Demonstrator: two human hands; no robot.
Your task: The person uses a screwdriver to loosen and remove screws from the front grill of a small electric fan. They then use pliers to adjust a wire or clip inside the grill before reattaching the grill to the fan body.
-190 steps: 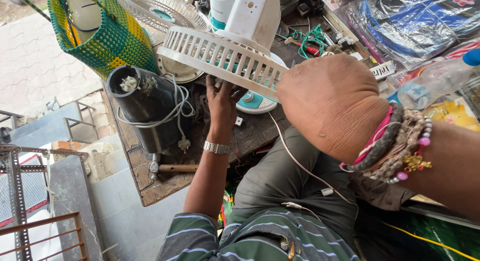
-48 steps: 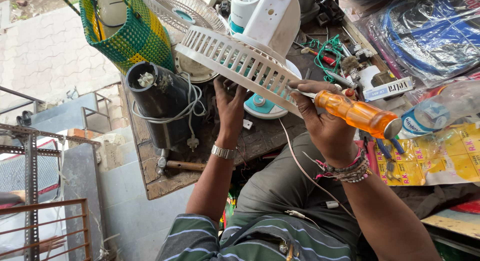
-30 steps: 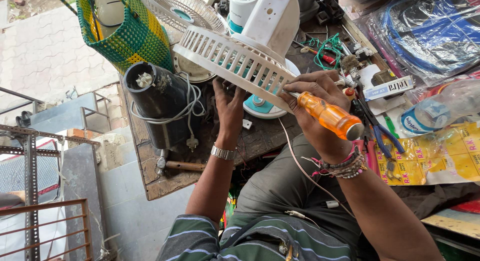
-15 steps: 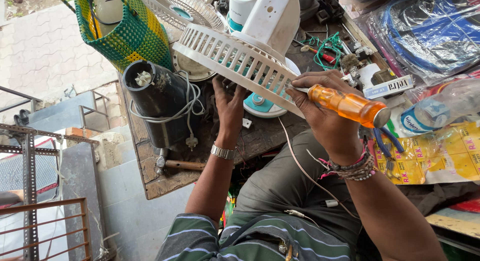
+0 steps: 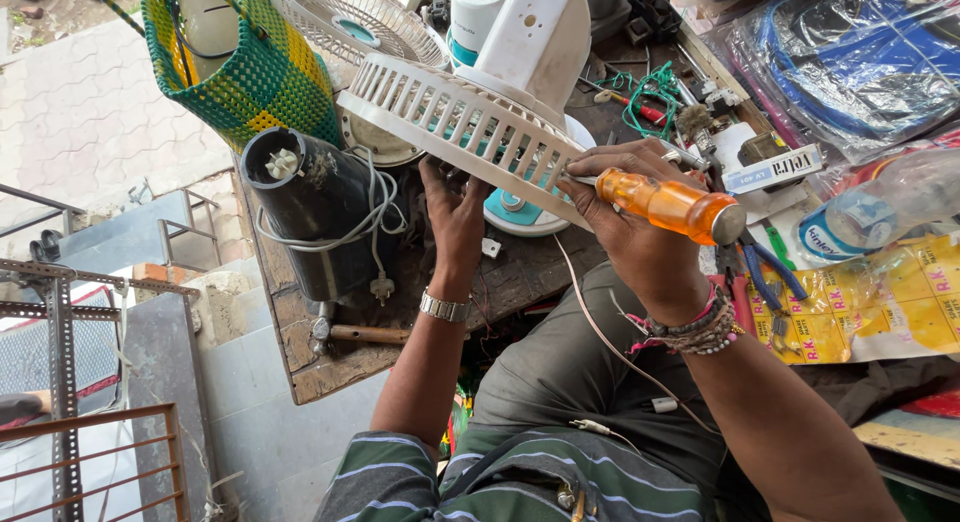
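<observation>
While the white slatted fan housing [image 5: 455, 122] sits tilted over the wooden workbench [image 5: 330, 357], raised on its left side and sloping down to the right, the person works on its near right rim. The right hand [image 5: 635, 227] is clamped around an orange-handled screwdriver [image 5: 670, 204], whose handle points right and whose tip meets the rim of the housing (the blade itself is mostly hidden by the fingers). The left hand [image 5: 455, 207] reaches up beneath the housing, palm against its underside, fingers pressed to it; whether they curl around anything cannot be told. A metal watch [image 5: 443, 306] sits on that wrist, and beaded bracelets [image 5: 700, 332] on the right one.

Behind the housing stands the fan's white stand [image 5: 535, 47] on a teal base [image 5: 515, 214]. To the left, a black cylinder [image 5: 315, 217] wrapped in white cord [image 5: 375, 217] stands on the bench, near a green and yellow woven basket [image 5: 240, 72] and a wire fan guard [image 5: 355, 22]. To the right lie blue-handled pliers [image 5: 765, 282], a plastic bottle [image 5: 885, 207] and yellow packets [image 5: 880, 302]. A thin cable [image 5: 600, 327] runs across the person's lap.
</observation>
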